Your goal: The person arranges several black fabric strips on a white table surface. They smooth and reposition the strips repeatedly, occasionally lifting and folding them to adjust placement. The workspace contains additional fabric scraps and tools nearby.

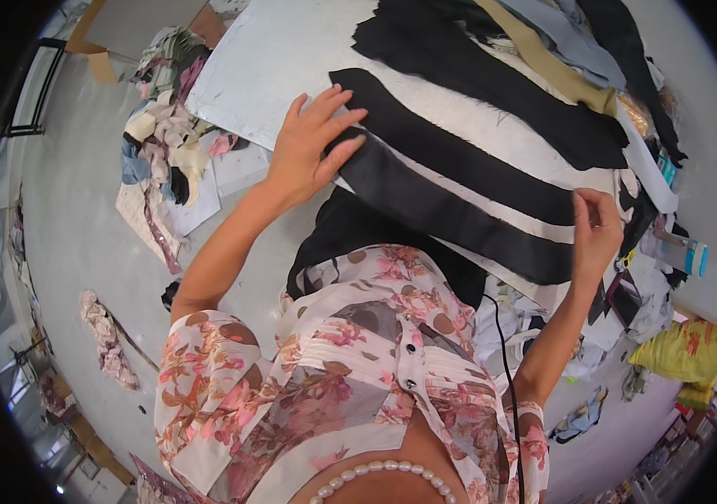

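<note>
Two long black fabric strips lie side by side on the white table. The matte strip [459, 151] is farther from me; the smoother, slightly shiny strip [459, 214] is nearer, along the table's near edge. My left hand [312, 143] rests with spread fingers at their left ends, fingertips on the matte strip and thumb on the shiny one. At the right ends, my right hand [598, 231] has its thumb and forefinger pinched at the corner of the matte strip. Beyond them lies a larger black fabric piece [493, 84] with frayed edges.
The white tabletop [249, 67] extends to the far left. Tan fabric [543, 50] and grey-blue fabric [577, 42] lie at the far right. Scrap heaps [161, 143] flank the table on the left. A yellow sack [686, 353] sits at the right. A black cable [506, 361] hangs near my right arm.
</note>
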The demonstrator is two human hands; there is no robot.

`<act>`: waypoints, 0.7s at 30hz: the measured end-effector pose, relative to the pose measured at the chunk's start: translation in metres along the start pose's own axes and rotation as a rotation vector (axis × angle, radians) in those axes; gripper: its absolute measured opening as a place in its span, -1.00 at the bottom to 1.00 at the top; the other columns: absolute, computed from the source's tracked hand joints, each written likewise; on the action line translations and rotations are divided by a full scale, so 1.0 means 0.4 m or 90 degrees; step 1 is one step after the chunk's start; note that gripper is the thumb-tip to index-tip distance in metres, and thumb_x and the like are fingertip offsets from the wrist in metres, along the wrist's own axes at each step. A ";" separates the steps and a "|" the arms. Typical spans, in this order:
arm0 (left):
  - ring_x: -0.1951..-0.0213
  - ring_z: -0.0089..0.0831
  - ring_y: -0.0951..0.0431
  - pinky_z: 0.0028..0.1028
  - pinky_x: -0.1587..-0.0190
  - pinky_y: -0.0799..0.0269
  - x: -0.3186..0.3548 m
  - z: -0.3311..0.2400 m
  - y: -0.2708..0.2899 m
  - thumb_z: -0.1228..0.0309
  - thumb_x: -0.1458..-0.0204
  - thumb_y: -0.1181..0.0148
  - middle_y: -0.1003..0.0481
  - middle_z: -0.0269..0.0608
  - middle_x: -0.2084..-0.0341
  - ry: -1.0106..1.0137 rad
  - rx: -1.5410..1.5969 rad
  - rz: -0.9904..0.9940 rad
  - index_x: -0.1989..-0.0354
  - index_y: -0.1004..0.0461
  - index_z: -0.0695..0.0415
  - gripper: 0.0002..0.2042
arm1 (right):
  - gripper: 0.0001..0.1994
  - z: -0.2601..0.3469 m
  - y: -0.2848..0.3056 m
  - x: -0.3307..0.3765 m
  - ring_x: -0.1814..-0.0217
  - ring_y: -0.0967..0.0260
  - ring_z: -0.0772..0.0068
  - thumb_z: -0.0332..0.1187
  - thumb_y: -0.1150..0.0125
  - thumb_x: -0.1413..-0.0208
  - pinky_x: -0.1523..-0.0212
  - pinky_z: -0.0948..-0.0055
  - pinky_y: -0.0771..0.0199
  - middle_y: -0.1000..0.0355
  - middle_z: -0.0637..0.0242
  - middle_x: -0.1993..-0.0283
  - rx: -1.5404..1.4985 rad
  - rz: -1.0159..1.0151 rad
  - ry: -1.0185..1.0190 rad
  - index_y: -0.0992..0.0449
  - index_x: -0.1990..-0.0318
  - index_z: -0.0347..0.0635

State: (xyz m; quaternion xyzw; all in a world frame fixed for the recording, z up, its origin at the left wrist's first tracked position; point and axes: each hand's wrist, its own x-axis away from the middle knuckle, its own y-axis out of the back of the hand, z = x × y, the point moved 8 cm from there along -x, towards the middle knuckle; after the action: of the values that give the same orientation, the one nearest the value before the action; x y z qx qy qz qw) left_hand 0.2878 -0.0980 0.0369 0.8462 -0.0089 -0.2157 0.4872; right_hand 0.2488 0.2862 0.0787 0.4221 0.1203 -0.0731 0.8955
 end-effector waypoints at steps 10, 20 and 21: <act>-0.31 -0.05 -0.29 -0.04 -0.33 -0.01 0.081 0.008 0.020 0.36 -0.20 -0.09 -0.50 -0.10 -0.07 0.147 0.152 -0.243 0.02 -0.57 0.11 -0.76 | -0.80 0.398 -0.390 0.106 0.31 -0.40 0.23 -0.44 -0.42 0.12 0.32 0.30 -0.42 -0.40 0.28 0.39 -0.101 0.269 0.250 -0.52 0.32 -0.20; -0.40 0.07 -0.05 0.28 -0.32 0.31 0.095 -0.048 -0.080 0.32 -0.13 -0.18 -0.22 -0.04 -0.31 0.183 0.008 -0.177 -0.22 -0.39 0.06 -0.55 | -0.95 0.379 -0.418 0.113 0.30 -0.46 0.21 -0.50 -0.25 -0.04 0.29 0.36 -0.45 -0.47 0.25 0.36 -0.124 0.241 0.278 -0.52 0.34 -0.25; -0.41 0.06 -0.04 0.25 -0.33 0.34 0.099 -0.046 -0.085 0.34 -0.14 -0.16 -0.20 -0.05 -0.32 0.181 0.003 -0.176 -0.25 -0.36 0.07 -0.54 | -0.96 0.362 -0.411 0.104 0.32 -0.47 0.26 -0.51 -0.24 -0.05 0.29 0.41 -0.45 -0.49 0.26 0.36 -0.169 0.240 0.252 -0.53 0.33 -0.27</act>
State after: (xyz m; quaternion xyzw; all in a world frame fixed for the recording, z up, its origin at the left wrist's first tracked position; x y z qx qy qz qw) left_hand 0.3240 -0.0737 0.0025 0.8626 0.1757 -0.1590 0.4470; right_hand 0.2727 0.0687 0.0347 0.3220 0.2206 0.1945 0.8999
